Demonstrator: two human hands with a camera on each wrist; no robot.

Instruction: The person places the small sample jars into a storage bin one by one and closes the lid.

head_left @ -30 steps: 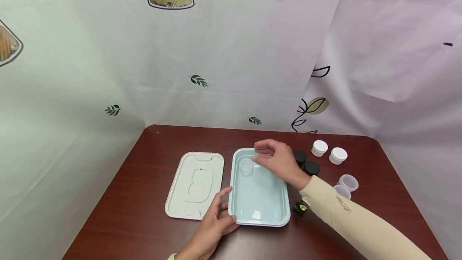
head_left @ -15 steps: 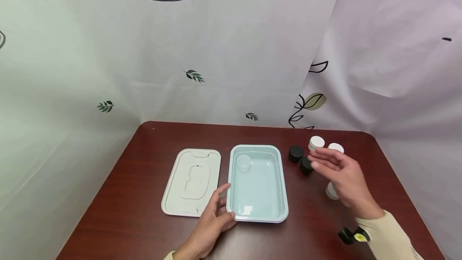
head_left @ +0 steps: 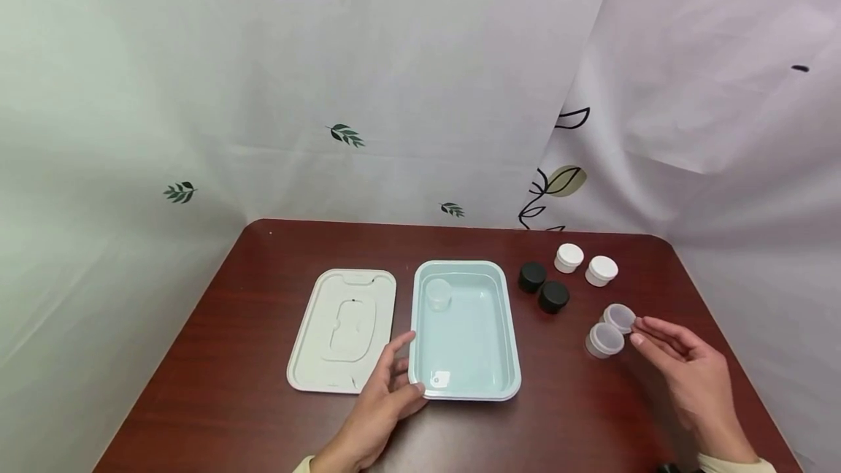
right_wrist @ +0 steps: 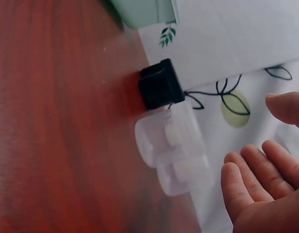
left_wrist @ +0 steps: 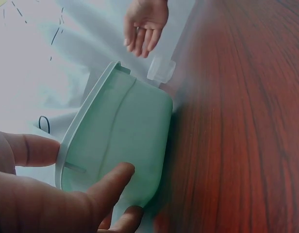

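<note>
A pale blue rectangular tub [head_left: 465,392] stands mid-table in the head view. At its near left corner, my left hand [head_left: 374,407] holds it, thumb and fingers touching the rim and outer wall. A small clear jar [head_left: 439,295] sits in the tub's far left corner. On the right, my right hand [head_left: 696,378] hovers beside two small translucent jars [head_left: 604,341], its fingers loosely bent and holding nothing. In the right wrist view, those translucent jars [right_wrist: 181,170] stand apart from the fingers. Whether a fingertip brushes the farther one cannot be told.
A white lid [head_left: 342,371] lies flat left of the tub. Two black round jars [head_left: 554,297] and two white jars [head_left: 601,270] stand right of the tub toward the back. A printed cloth [head_left: 394,79] hangs behind the table [head_left: 217,356].
My right hand has moved from above the tub, past the black jars, to the translucent jars at the right. The left hand has stayed at the tub's corner.
</note>
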